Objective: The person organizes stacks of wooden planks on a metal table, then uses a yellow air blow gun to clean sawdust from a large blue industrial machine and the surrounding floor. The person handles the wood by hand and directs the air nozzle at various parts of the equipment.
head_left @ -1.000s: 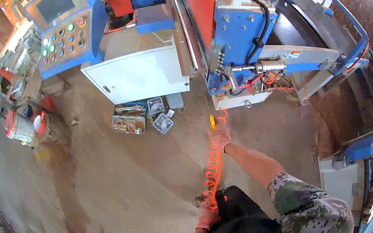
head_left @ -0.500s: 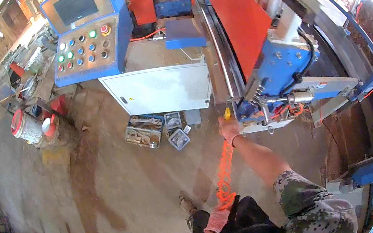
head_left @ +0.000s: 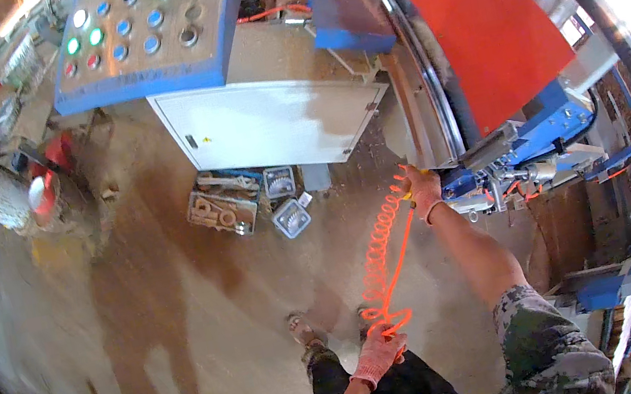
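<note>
While left hand [head_left: 379, 354] grips hose [head_left: 378, 258] (orange) | coils reach right hand [head_left: 422, 187]

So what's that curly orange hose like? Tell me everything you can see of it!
The orange hose is bright, thin and plastic-looking, wound like a spring, with a straighter run beside the coils. It slants up and to the right, from the person's left grip, which holds loops bunched at the lower end, to the right grip, where the upper coils reach. A yellow piece shows there; whether it joins the hose is hidden.
</note>
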`<state>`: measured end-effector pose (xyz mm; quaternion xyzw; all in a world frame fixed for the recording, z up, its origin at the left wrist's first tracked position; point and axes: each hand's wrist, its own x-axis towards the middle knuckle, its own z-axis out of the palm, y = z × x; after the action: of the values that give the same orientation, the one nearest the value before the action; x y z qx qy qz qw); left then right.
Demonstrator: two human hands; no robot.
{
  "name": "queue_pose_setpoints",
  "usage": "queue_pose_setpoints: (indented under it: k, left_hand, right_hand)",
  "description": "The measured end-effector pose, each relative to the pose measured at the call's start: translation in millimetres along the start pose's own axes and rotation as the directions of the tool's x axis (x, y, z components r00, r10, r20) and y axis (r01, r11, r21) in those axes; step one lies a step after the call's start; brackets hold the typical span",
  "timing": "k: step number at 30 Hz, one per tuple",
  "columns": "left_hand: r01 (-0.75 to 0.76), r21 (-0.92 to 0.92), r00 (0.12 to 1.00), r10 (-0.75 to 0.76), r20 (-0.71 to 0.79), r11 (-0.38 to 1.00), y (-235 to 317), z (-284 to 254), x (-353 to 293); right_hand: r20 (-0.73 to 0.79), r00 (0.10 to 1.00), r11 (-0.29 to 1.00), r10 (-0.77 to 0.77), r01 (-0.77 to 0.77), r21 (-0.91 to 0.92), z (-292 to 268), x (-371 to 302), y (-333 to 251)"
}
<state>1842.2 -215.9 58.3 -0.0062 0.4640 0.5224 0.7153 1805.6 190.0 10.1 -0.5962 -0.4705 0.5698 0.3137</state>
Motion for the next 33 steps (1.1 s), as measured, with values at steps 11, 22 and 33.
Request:
queue_pose_setpoints:
  k: [11, 22, 33]
  left_hand:
    - [-0.047, 0.03, 0.997, 0.048, -0.052, 0.998, -15.9, -0.7, 32.7]
    - [-0.048, -0.093, 0.999, 0.046, -0.02, 0.995, -5.0, -3.2, 41.6]
    - [-0.055, -0.01, 0.998, 0.054, -0.025, 0.998, -25.8, -0.9, 63.5]
  right_hand:
    - [0.111, 0.994, 0.953, 0.019, 0.015, -0.301, 3.0, 12.5, -18.8]
    - [0.252, 0.968, 0.915, -0.007, 0.108, -0.388, 17.1, 12.8, -39.4]
    - [0.315, 0.944, 0.91, -0.1, 0.215, -0.354, 9.5, 16.0, -43.2]
